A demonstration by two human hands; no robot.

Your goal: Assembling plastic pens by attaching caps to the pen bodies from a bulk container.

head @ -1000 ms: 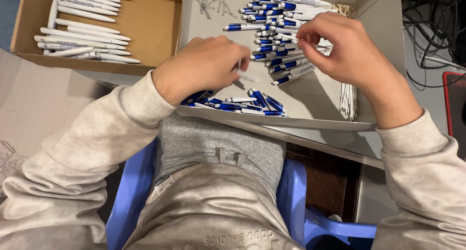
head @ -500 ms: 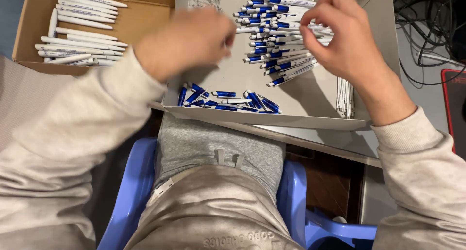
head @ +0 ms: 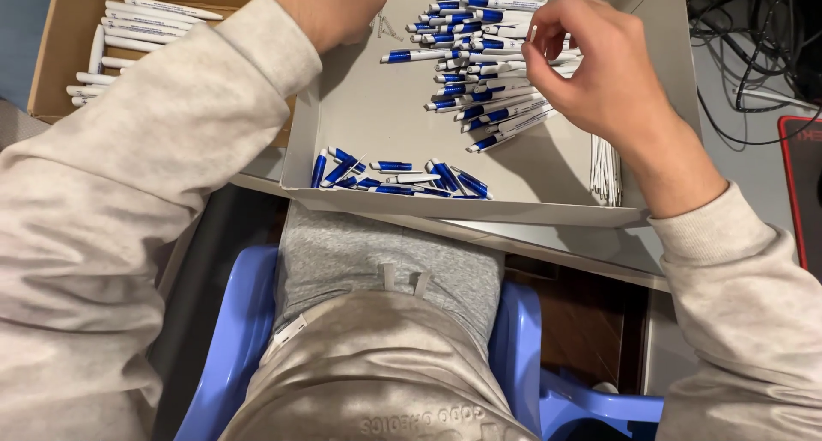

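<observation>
Hovering over the upper pile of blue-and-white pens [head: 488, 60], the right hand [head: 599, 73] is being held with its fingers curled and the thumb and forefinger pinched together on what looks like a thin white piece; what exactly is being pinched is too small to be made out. The left hand [head: 334, 8] is being held at the top edge of the view, above the far left corner of the grey shallow box [head: 514, 210]; only its back and wrist are being shown, so whether it is open, closed or gripping something cannot be told.

The pens are being kept inside that box in two groups: the large pile just under the right hand, and a smaller row of blue pen parts [head: 398, 177] lying along the near wall. A bundle of thin white refills [head: 606, 171] is being kept against the box's right side. To the left, white pen barrels [head: 128, 38] are being stored in a brown cardboard box [head: 51, 73]. Both boxes are being carried by the bench [head: 599, 253]. Black cables [head: 753, 38] are lying to the right, and a blue plastic chair [head: 235, 338] is being sat on below.
</observation>
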